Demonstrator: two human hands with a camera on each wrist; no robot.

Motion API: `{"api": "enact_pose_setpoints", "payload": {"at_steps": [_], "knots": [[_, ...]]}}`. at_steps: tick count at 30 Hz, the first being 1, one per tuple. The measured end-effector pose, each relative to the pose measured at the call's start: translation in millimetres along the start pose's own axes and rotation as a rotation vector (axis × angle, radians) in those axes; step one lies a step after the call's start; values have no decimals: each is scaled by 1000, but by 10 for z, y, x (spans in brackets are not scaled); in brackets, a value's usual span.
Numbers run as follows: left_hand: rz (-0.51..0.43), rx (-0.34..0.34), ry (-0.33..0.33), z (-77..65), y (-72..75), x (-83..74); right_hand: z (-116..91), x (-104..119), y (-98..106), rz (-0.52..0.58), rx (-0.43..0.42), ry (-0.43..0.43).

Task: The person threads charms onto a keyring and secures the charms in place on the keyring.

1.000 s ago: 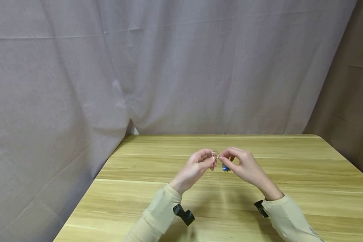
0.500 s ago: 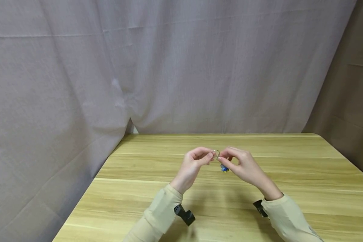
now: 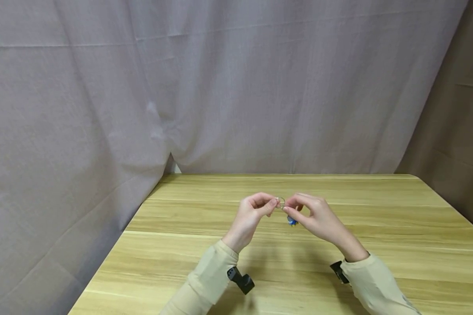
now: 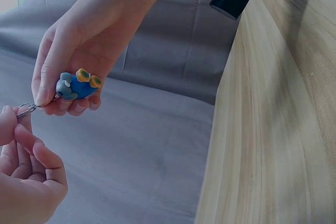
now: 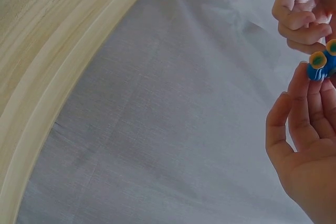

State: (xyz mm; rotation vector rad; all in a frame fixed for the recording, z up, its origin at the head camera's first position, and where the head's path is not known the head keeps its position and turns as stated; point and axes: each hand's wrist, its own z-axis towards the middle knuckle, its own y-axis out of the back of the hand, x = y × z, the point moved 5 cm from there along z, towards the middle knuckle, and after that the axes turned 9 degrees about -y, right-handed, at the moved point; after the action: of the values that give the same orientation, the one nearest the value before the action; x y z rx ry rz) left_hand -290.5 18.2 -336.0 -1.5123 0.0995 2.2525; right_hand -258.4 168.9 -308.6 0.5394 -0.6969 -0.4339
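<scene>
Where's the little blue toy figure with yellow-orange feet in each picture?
Head: the little blue toy figure with yellow-orange feet is right of and below centre, beside the bare right hand.
Left wrist: the toy figure is left of centre.
Right wrist: the toy figure is at the right edge, partly cut off.
Shared landmark: the pale wood-grain table.

a blue figurine with orange knobs, cut off at the frame's edge, sits between the right hand below and the left hand above; grey cloth shows beside the wooden tabletop
</scene>
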Motion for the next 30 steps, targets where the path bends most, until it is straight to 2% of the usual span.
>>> {"api": "enact_pose_setpoints", "payload": {"at_steps": [8, 14, 24, 30], "knots": [[15, 4, 9, -1, 3, 18, -5, 10, 20, -13, -29, 5], [14, -27, 41, -4, 17, 56, -12, -10, 47, -28, -70, -24], [-9, -85, 13, -13, 6, 42, -11, -15, 37, -20, -70, -12], [-15, -57, -22, -37, -6, 26, -19, -21, 26, -21, -42, -11]]}}
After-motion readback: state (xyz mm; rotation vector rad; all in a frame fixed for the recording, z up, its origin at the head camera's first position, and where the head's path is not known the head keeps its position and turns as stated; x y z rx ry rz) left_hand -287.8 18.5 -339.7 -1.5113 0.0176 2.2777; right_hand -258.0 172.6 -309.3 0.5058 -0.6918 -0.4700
